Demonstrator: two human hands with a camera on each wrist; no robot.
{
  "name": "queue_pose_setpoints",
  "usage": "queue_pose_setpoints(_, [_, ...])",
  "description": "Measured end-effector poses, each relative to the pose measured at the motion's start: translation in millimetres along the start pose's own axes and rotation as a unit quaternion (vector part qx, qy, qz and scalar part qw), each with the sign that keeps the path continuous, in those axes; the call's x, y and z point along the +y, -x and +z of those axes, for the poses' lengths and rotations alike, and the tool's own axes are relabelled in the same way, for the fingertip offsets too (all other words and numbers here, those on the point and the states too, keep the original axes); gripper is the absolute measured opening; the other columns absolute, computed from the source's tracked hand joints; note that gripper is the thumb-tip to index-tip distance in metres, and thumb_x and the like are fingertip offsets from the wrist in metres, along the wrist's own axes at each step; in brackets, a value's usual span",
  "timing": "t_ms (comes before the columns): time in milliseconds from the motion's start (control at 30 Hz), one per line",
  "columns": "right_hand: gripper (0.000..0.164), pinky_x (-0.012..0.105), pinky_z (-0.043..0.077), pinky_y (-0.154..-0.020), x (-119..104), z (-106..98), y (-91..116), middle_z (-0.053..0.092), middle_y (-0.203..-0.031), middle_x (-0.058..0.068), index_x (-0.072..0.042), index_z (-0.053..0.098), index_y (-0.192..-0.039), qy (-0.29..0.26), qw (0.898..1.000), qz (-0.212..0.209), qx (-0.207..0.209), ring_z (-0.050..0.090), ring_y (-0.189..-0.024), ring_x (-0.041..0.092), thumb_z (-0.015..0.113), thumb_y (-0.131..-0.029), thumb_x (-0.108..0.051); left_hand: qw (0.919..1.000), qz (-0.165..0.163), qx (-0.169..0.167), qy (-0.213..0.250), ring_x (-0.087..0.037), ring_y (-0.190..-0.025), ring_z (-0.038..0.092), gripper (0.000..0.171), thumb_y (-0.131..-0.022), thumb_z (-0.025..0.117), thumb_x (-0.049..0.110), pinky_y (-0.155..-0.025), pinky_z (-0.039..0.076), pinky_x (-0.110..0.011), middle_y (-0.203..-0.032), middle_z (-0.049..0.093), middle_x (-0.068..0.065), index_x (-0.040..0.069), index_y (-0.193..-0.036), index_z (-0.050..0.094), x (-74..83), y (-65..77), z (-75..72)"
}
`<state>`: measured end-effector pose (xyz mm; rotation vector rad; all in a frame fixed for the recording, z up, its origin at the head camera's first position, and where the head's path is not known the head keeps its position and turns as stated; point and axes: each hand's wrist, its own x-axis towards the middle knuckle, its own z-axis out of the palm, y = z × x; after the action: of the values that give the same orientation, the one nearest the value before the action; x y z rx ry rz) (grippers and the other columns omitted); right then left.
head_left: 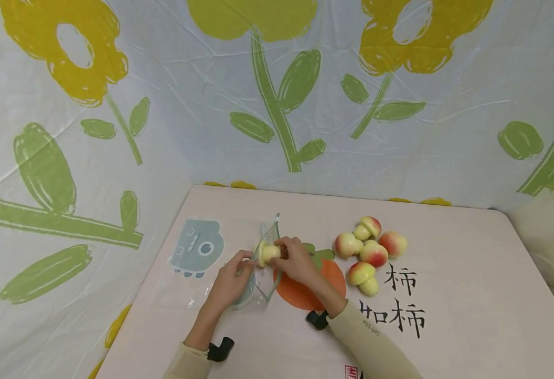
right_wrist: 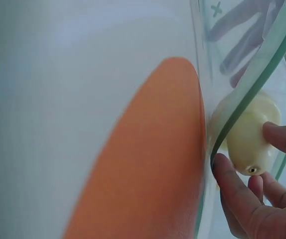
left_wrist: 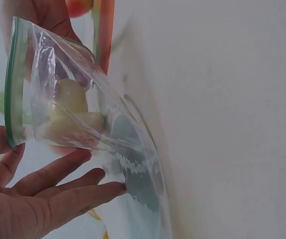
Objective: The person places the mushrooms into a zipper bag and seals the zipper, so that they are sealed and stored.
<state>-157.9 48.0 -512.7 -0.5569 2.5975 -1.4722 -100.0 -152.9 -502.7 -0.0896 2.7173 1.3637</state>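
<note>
A clear zip bag (left_wrist: 133, 144) with a green-edged mouth stands open between the two hands. My left hand (head_left: 229, 281) pinches the bag's mouth at the green edge between thumb and finger, its other fingers stretched along the outside of the plastic. My right hand (head_left: 300, 265) holds a pale yellow toy mushroom (head_left: 270, 253) by its stem, at the open mouth. Through the plastic in the left wrist view, the mushroom (left_wrist: 71, 99) shows inside the bag, cap towards the left hand. One right finger touches the green rim (right_wrist: 232, 117).
Several red-and-yellow toy mushrooms (head_left: 373, 253) lie in a cluster right of the hands. The pale table mat (head_left: 471, 273) bears an orange persimmon print (head_left: 324, 284), black characters and a blue monster print (head_left: 196, 247). A flowered cloth (head_left: 187, 116) hangs behind.
</note>
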Motion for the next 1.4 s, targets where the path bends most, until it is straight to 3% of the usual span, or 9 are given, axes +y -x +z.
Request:
queue_pose_setpoints(200, [0.037, 0.028, 0.043, -0.063, 0.1, -0.8, 0.6, 0.056, -0.085, 0.006, 0.002, 0.061, -0.118, -0.021, 1.000, 0.013, -0.004, 0.048, -0.080, 0.020, 0.078, -0.089, -0.015, 0.9996, 0.025, 0.005, 0.006, -0.042, -0.121, 0.058, 0.019, -0.104, 0.054, 0.039, -0.096, 0.042, -0.065, -0.119, 0.070, -0.013, 0.027, -0.116, 0.062, 2.8, 2.3, 0.9])
queue_pose_setpoints(367, [0.034, 0.027, 0.051, -0.065, 1.5, 0.7, 2.8, 0.061, -0.091, 0.009, 0.002, 0.058, -0.121, -0.076, 0.997, 0.024, -0.005, 0.060, -0.080, 0.022, 0.072, -0.092, -0.007, 0.9989, 0.044, 0.011, 0.012, -0.041, -0.119, 0.060, 0.019, -0.103, 0.056, 0.038, -0.095, 0.044, -0.064, -0.118, 0.070, -0.013, 0.026, -0.116, 0.062, 3.9, 4.0, 1.7])
queue_pose_setpoints(600, [0.030, 0.037, 0.056, -0.077, -3.2, -2.9, 8.6, 0.063, -0.107, 0.019, 0.001, 0.059, -0.122, -0.122, 0.992, 0.032, -0.005, 0.066, -0.095, 0.033, 0.067, -0.094, -0.004, 0.9987, 0.044, 0.023, 0.013, -0.037, -0.117, 0.062, 0.017, -0.103, 0.058, 0.028, -0.096, 0.047, -0.058, -0.124, 0.068, -0.012, 0.020, -0.118, 0.063, 1.0, 2.9, 2.6])
queue_pose_setpoints(833, [0.032, 0.055, 0.055, -0.082, 3.9, -3.1, 7.6, 0.060, -0.118, 0.033, 0.013, 0.052, -0.127, -0.188, 0.980, 0.038, -0.046, 0.061, -0.105, 0.048, 0.058, -0.097, 0.006, 0.9969, 0.060, 0.038, 0.034, -0.036, -0.111, 0.064, 0.019, -0.101, 0.060, 0.016, -0.092, 0.052, -0.048, -0.118, 0.064, -0.015, 0.010, -0.118, 0.065, -1.5, 0.4, 2.8])
queue_pose_setpoints(967, [0.036, 0.046, 0.055, -0.084, 9.9, -2.2, 5.8, 0.060, -0.127, 0.029, 0.009, 0.049, -0.134, -0.203, 0.976, 0.028, -0.068, 0.059, -0.114, 0.044, 0.056, -0.099, 0.003, 0.9953, 0.081, 0.044, 0.031, -0.036, -0.116, 0.059, 0.017, -0.101, 0.060, 0.013, -0.091, 0.053, -0.045, -0.115, 0.060, -0.015, 0.008, -0.115, 0.066, -4.4, -1.9, 3.6])
queue_pose_setpoints(1100, [0.039, 0.038, 0.051, -0.092, 9.6, -3.9, 5.1, 0.058, -0.135, 0.023, 0.006, 0.045, -0.140, -0.197, 0.976, 0.011, -0.097, 0.055, -0.124, 0.039, 0.053, -0.102, 0.001, 0.9956, 0.080, 0.039, 0.028, -0.035, -0.119, 0.058, 0.016, -0.101, 0.060, 0.017, -0.094, 0.051, -0.049, -0.117, 0.061, -0.013, 0.012, -0.115, 0.066, -3.9, -2.1, 3.1])
queue_pose_setpoints(1167, [0.040, 0.036, 0.048, -0.098, 9.0, -4.4, 4.8, 0.057, -0.138, 0.021, 0.004, 0.044, -0.142, -0.189, 0.975, 0.003, -0.114, 0.053, -0.128, 0.038, 0.050, -0.102, 0.003, 0.9962, 0.074, 0.035, 0.030, -0.036, -0.118, 0.059, 0.017, -0.102, 0.060, 0.019, -0.095, 0.049, -0.052, -0.120, 0.062, -0.013, 0.014, -0.116, 0.066, -2.9, -1.1, 2.7])
queue_pose_setpoints(1400, [0.051, 0.035, 0.043, -0.094, 5.3, -5.3, 3.9, 0.048, -0.149, 0.010, -0.005, 0.034, -0.153, -0.150, 0.974, -0.001, -0.171, 0.046, -0.136, 0.031, 0.044, -0.103, 0.005, 0.9979, 0.048, 0.020, 0.040, -0.039, -0.118, 0.060, 0.018, -0.103, 0.058, 0.027, -0.096, 0.046, -0.058, -0.131, 0.062, -0.011, 0.021, -0.118, 0.064, -1.6, 0.2, 3.4])
